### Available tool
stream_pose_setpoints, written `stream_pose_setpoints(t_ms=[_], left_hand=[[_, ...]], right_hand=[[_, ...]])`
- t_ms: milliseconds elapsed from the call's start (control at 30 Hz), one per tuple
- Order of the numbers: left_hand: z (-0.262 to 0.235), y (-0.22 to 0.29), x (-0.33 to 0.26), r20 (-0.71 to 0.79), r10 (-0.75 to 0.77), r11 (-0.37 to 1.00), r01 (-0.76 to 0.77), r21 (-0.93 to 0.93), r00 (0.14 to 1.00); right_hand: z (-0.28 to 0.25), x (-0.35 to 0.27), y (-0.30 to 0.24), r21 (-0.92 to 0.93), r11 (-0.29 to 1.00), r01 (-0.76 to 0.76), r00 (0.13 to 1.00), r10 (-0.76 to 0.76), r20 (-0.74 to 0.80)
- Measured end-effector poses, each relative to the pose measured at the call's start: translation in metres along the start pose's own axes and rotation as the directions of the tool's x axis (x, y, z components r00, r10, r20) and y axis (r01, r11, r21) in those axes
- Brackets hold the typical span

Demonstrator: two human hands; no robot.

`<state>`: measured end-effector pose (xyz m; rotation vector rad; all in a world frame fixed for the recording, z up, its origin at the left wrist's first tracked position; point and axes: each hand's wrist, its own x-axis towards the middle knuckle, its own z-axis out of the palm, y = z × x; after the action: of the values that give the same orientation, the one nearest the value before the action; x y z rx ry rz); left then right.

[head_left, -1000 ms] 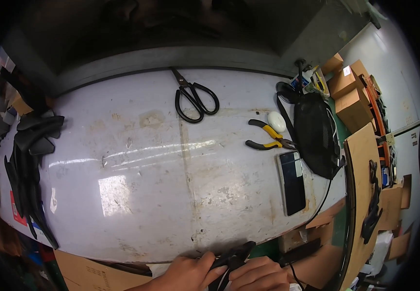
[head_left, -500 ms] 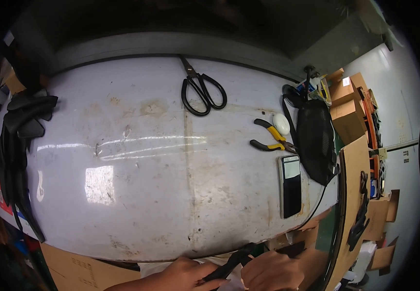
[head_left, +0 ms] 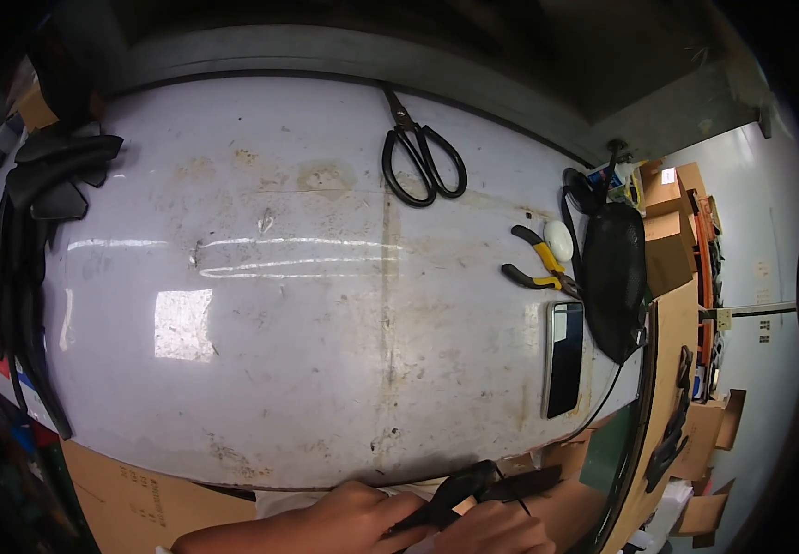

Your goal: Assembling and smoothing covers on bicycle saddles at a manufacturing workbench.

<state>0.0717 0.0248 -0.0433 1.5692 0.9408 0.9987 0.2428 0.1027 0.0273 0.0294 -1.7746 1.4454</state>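
Observation:
At the bottom edge, in front of the table, my left hand is closed around a dark, flexible black piece. My right hand is beside it, its fingers bent against the same piece. A flat, pointed end of black material sticks out above my right knuckles. The lower parts of both hands are cut off by the frame. Farther off on the white table lie large black-handled scissors, yellow-and-black pliers, a white oval object and a phone.
Black curved pieces are heaped along the table's left side. A black mesh pouch and a cable lie at the right. Cardboard boxes stand beyond the right edge, and a cardboard sheet is below the front left edge.
My view has shifted, so the table items appear farther right. The black piece between my hands has turned, and its flat end now shows above my right hand, which is lower.

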Motion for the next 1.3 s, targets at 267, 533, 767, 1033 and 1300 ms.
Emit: stream_pose_setpoints(t_ms=[267, 533, 767, 1033, 1300], left_hand=[[0.005, 0.004, 0.001, -0.063, -0.024, 1.000, 0.023, -0.022, 0.998], [0.004, 0.002, -0.001, -0.067, -0.024, 0.996, 0.018, -0.089, 0.997], [0.002, 0.000, 0.000, -0.026, 0.044, 0.998, -0.043, 0.039, 0.999], [0.007, 0.001, 0.000, -0.113, -0.014, 0.998, 0.006, -0.065, 0.993], [0.005, 0.002, 0.001, -0.072, 0.000, 0.999, -0.003, -0.047, 0.997]], right_hand=[[0.033, -0.018, 0.001, -0.215, 0.956, 0.199, 0.923, -0.256, -0.288], [0.035, -0.009, -0.017, -0.098, 0.985, -0.145, 0.936, 0.104, -0.335], [0.004, -0.003, 0.004, 0.196, 0.978, 0.078, 0.996, -0.086, 0.030], [0.036, -0.014, -0.005, -0.061, 0.998, 0.029, 0.971, -0.043, -0.236], [0.009, -0.001, 0.002, 0.205, 0.978, 0.046, 0.995, -0.064, 0.078]])
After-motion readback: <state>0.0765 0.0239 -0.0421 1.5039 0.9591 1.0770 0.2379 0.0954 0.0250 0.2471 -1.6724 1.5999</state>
